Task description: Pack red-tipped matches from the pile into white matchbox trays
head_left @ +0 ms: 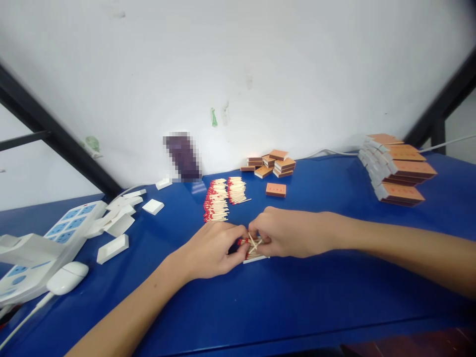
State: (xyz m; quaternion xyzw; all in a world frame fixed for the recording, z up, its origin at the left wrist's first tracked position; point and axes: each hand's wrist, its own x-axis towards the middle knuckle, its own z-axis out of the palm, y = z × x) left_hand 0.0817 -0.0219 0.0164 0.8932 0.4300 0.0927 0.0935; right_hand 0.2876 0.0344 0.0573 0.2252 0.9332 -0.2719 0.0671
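Observation:
My left hand [215, 249] and my right hand [284, 231] meet over a small white tray [256, 259] on the blue table. Between their fingertips lie red-tipped matches [254, 244], a few of them crossed at a slant. Left fingers close round the red heads, right fingers pinch the plain ends. Part of the tray is hidden under both hands. Just behind, loose matches lie in two heaps, a larger one [216, 201] and a smaller one [236, 190]. A single orange matchbox [275, 190] rests behind my right hand.
Several matchboxes [280, 165] are piled by the wall, with wrapped stacks [403, 171] at the right. White empty trays [113, 249], a power strip [70, 228] and a white plug [68, 278] with a cable lie at the left. A pixelated dark object [185, 156] leans on the wall.

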